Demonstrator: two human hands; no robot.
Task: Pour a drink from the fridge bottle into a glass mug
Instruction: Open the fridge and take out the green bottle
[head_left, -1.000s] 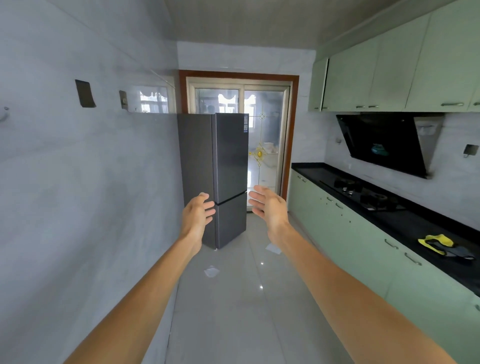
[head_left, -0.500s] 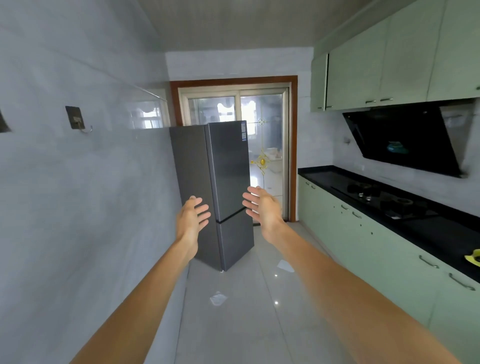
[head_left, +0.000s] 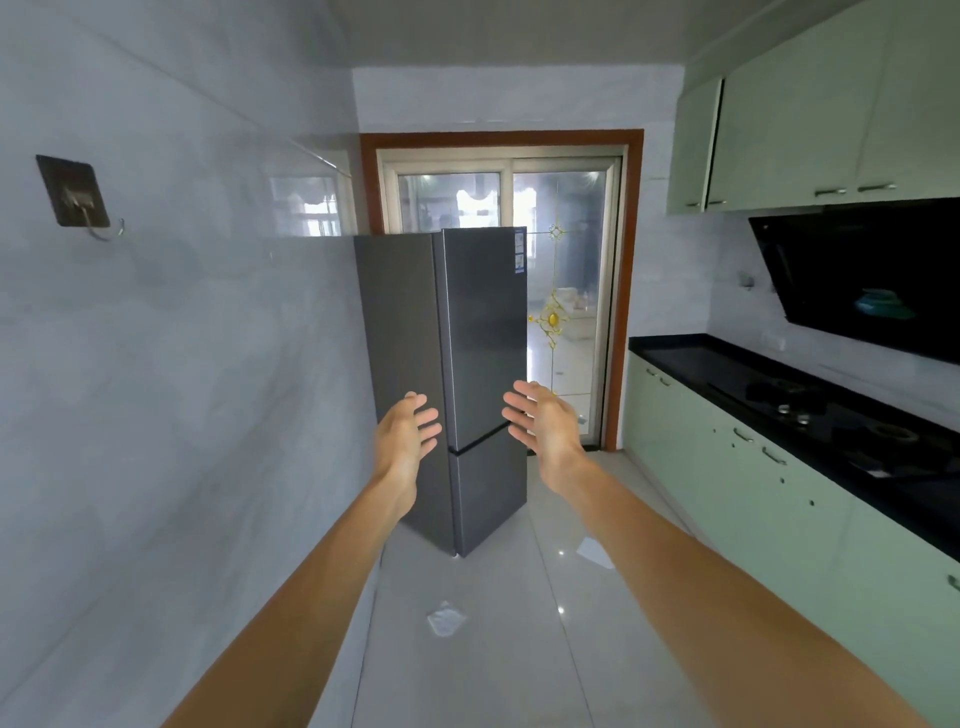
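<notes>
Standing at the far end of the floor (head_left: 493, 665) against the left wall (head_left: 182, 389), the grey fridge (head_left: 485, 338) has both doors closed. The bottle, presumably inside, is hidden, and no glass mug shows. The left hand (head_left: 402, 436) and right hand (head_left: 545, 423) reach toward it, fingers spread and empty, likely ready to pull the upper door.

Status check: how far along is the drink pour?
Nothing looks done: both doors of the grey fridge are shut, and no bottle or glass mug is in view. In hand: the left hand and right hand are raised, open and empty, short of the fridge. Left: open it, take the bottle, find a mug, pour.
</notes>
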